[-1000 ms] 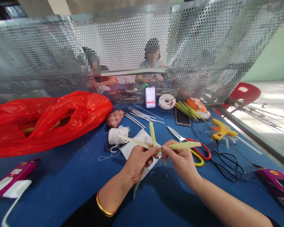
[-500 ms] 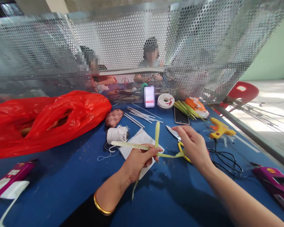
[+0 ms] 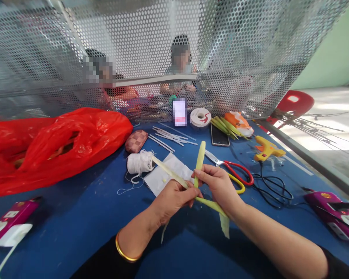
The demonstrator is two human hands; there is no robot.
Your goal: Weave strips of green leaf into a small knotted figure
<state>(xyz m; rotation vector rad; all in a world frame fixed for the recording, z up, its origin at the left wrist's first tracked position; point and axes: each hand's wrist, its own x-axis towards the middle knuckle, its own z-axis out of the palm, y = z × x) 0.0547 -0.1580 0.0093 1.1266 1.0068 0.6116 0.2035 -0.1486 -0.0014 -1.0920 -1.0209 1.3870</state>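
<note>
My left hand (image 3: 174, 198) pinches several pale green leaf strips (image 3: 211, 204) where they cross. One strip points up-left over the white paper (image 3: 163, 179), another runs down to the right with a folded tail, and a thin end dangles below the hand. My right hand (image 3: 219, 185) is closed on the upright leaf strip (image 3: 201, 155), gripping its lower part between thumb and fingers. Just beyond the right hand lie scissors with red and yellow handles (image 3: 241, 175), partly covered by it. A spool of white thread (image 3: 140, 162) lies left of the paper.
A red plastic bag (image 3: 104, 143) covers the left side. Farther back are white sticks (image 3: 171, 136), a tape roll (image 3: 200, 117), a phone (image 3: 220, 136) and green leaves (image 3: 225, 127). On the right sit a yellow glue gun (image 3: 268, 149) and its black cable. A perforated metal screen (image 3: 139, 46) stands behind.
My right hand has moved left from beside the scissors and taken hold of the upright strip. The right-hand strip now hangs down with its end folded. The view has shifted slightly.
</note>
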